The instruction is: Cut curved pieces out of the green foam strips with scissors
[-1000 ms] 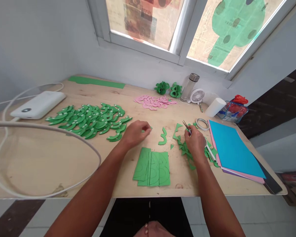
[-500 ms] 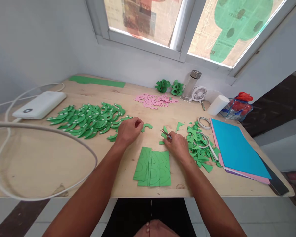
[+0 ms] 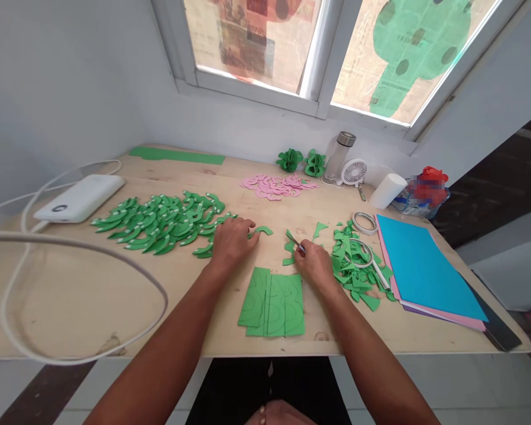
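Observation:
My left hand (image 3: 233, 242) rests on the table with thumb and fingers apart. Its fingertips are beside a small curved strip of green paper (image 3: 264, 230); whether they touch it is hard to tell. Left of that hand spreads a heap of green curved paper pieces (image 3: 159, 221) with small white patches. My right hand (image 3: 315, 260) is closed around a small pair of scissors (image 3: 297, 241), whose blades point to the upper left over green scraps. Between my forearms lie green paper sheets (image 3: 272, 304) with drawn curved outlines.
Right of my right hand are green offcuts (image 3: 349, 277) with a magnifying glass (image 3: 383, 276) and a tape roll (image 3: 365, 223). Coloured sheets (image 3: 425, 265) lie further right. Pink cutouts (image 3: 277, 186), a bottle (image 3: 338, 156) and a fan (image 3: 354, 172) stand behind. A white cable (image 3: 166, 295) loops left.
My left hand's fingers have loosened from a pinch and spread apart near the curved strip. My right hand keeps the scissors in nearly the same place. The view has shifted slightly.

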### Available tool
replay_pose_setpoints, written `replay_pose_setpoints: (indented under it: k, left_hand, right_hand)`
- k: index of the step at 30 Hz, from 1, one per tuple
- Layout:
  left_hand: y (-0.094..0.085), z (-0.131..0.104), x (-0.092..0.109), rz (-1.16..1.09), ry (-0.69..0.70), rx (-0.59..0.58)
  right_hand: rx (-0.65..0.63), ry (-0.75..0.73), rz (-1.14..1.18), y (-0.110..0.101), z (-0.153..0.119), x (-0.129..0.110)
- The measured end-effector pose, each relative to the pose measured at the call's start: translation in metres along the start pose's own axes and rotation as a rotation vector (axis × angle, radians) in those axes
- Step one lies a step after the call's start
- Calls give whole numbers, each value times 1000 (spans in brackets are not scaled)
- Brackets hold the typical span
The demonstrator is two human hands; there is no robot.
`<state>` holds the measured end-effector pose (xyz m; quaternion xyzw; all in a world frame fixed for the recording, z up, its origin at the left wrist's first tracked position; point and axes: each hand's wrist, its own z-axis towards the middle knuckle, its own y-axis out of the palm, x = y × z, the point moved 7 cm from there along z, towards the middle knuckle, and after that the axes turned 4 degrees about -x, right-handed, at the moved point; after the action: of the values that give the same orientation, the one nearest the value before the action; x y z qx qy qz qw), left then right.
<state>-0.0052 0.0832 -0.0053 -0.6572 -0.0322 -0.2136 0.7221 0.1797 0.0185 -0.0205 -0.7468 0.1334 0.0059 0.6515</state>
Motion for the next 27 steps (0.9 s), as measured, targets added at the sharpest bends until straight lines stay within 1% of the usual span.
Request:
replay_pose_setpoints:
  k: [5, 9, 12, 15, 19, 22, 24, 25, 27]
  left_hand:
    - [8, -3, 5, 125, 25, 37]
    - [12, -1, 3, 78, 68, 19]
    - [14, -1, 6, 22, 143, -16]
    - [19, -2, 15, -19, 251, -76]
    - [24, -5, 26, -77, 366, -147]
    - [25, -6, 31, -123, 422, -186]
    - [22, -6, 32, -150, 428, -181]
    - [19, -4, 31, -159, 407, -158]
    - [9, -2, 23, -159, 316, -83]
  right_hand:
    - [37, -19, 44, 1, 2, 1]
    - [88, -64, 177, 0, 4, 4]
    - [110, -89, 301, -2, 6, 7]
    - [129, -98, 401, -4, 6, 9]
    - [123, -112, 490, -5, 6, 10]
    - [126, -125, 545, -6, 6, 10]
    - [123, -134, 581, -5, 6, 11]
    - [121, -139, 604, -4, 7, 11]
    - [115, -150, 666, -1, 8, 12]
